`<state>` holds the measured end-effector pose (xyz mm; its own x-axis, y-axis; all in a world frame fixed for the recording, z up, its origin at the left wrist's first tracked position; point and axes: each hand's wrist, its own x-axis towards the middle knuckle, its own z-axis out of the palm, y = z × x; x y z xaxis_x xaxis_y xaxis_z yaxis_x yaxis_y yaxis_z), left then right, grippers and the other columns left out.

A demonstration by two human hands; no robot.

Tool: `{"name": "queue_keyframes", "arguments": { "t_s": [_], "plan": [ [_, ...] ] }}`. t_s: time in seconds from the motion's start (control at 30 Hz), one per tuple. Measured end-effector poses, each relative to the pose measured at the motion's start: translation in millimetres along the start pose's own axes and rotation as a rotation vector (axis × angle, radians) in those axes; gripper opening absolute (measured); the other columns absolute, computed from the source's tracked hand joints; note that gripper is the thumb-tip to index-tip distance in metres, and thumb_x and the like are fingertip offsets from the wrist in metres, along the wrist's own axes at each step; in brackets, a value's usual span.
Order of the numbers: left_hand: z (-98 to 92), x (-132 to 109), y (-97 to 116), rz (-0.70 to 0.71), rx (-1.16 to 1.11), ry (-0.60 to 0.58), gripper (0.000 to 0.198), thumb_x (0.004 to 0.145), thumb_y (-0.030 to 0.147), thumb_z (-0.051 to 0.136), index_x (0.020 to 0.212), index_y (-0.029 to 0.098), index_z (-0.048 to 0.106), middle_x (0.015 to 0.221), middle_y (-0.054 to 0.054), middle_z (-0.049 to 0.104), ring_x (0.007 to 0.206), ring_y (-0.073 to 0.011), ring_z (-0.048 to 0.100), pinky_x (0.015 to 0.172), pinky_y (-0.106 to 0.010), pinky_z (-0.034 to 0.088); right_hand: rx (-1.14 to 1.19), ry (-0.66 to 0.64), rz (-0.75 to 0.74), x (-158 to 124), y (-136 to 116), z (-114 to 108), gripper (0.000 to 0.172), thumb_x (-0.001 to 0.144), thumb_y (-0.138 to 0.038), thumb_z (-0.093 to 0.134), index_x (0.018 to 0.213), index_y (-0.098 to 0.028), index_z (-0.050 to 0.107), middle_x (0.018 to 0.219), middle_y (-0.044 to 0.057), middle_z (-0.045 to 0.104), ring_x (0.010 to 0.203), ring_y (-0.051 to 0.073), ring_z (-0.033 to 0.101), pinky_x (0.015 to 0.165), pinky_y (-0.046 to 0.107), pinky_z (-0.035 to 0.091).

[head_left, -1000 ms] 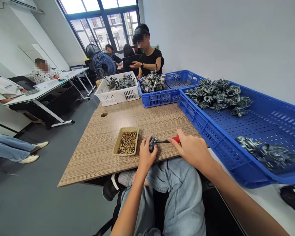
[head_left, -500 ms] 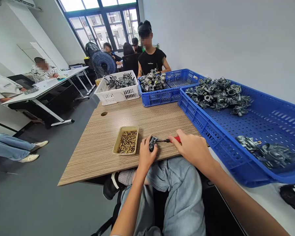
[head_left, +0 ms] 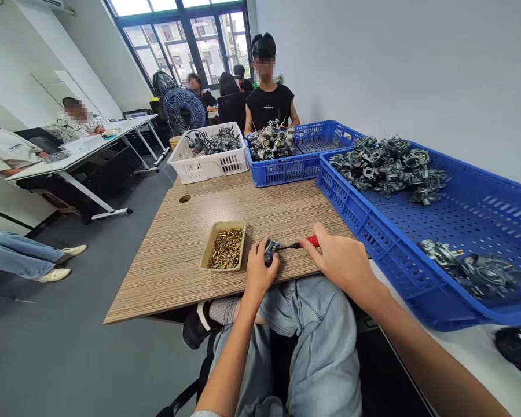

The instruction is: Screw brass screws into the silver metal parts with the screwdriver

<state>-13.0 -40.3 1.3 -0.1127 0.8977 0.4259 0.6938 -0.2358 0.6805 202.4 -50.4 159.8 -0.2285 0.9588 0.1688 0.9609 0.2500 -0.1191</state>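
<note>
My left hand (head_left: 261,269) is closed around a small grey metal carburetor (head_left: 271,250) near the table's front edge. In my right hand (head_left: 341,258) is a screwdriver (head_left: 311,240) with a red handle, its dark shaft pointing left. The shaft's tip reaches the carburetor; the exact contact point is too small to make out. Left of my left hand stands a beige tray (head_left: 203,260) filled with small brass-coloured pieces (head_left: 226,248), thin and pin-like.
A large blue crate (head_left: 386,269) with metal carburetors (head_left: 388,165) flanks the table (head_left: 169,255) on the right. Toward the back are another blue crate (head_left: 282,174) and a white basket (head_left: 208,171), both holding metal parts. A person (head_left: 269,107) sits behind them.
The view has shifted very slightly. The screwdriver's handle end has tipped up a little, with its tip still at the carburetor in my left hand.
</note>
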Motion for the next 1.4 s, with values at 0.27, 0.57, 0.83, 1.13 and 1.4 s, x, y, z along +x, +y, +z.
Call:
{"name": "queue_keyframes", "arguments": {
  "t_s": [0.27,0.57,0.83,1.13,1.4],
  "plan": [
    [2.9,-1.1,4.7,-0.001,-0.015,-0.013,0.051,0.103,0.035,0.059,0.152,0.023,0.057,0.135,-0.013,0.064,0.126,-0.0283,0.063,0.114,-0.042,0.05,0.548,0.211,-0.207,-6.2,5.0,4.3,0.022,0.105,-0.045,0.059,0.112,-0.024,0.06,0.097,0.006,0.075,0.082,0.022,0.071,0.077,0.033,0.051],
    [15.0,8.9,-1.1,0.022,0.141,-0.127,0.054,0.107,0.037,0.052,0.157,0.019,0.05,0.142,-0.016,0.061,0.128,-0.0311,0.06,0.109,-0.044,0.048,0.422,-0.237,-0.632,-69.2,-73.3,19.3,0.014,0.106,-0.029,0.045,0.11,-0.023,0.056,0.092,0.007,0.072,0.079,0.024,0.069,0.07,0.032,0.044],
    [32.2,43.8,-9.6,0.101,0.154,-0.119,0.05,0.108,0.033,0.051,0.155,0.017,0.052,0.139,-0.018,0.061,0.125,-0.0323,0.06,0.106,-0.042,0.046,0.232,-0.51,-0.638,-103.8,-154.8,48.5,0.016,0.102,-0.027,0.053,0.115,-0.024,0.062,0.099,0.004,0.08,0.085,0.023,0.074,0.062,0.032,0.024],
    [35.2,44.9,-8.2,0.128,0.228,-0.093,0.049,0.107,0.032,0.051,0.153,0.015,0.052,0.14,-0.018,0.062,0.121,-0.0339,0.061,0.102,-0.043,0.048,0.631,-0.67,-0.786,-174.8,-200.7,16.7,0.016,0.098,-0.032,0.065,0.114,-0.027,0.067,0.097,-0.002,0.081,0.085,0.02,0.075,0.068,0.028,0.039],
    [35.7,43.2,-7.5,0.123,0.248,-0.077,0.046,0.108,0.033,0.05,0.151,0.018,0.054,0.14,-0.018,0.063,0.12,-0.0342,0.061,0.098,-0.043,0.049,0.862,-0.663,-0.668,-179.2,-200.6,14.8,0.021,0.086,-0.024,0.072,0.106,-0.026,0.067,0.093,-0.003,0.079,0.077,0.017,0.072,0.069,0.025,0.046]
  ]
}}
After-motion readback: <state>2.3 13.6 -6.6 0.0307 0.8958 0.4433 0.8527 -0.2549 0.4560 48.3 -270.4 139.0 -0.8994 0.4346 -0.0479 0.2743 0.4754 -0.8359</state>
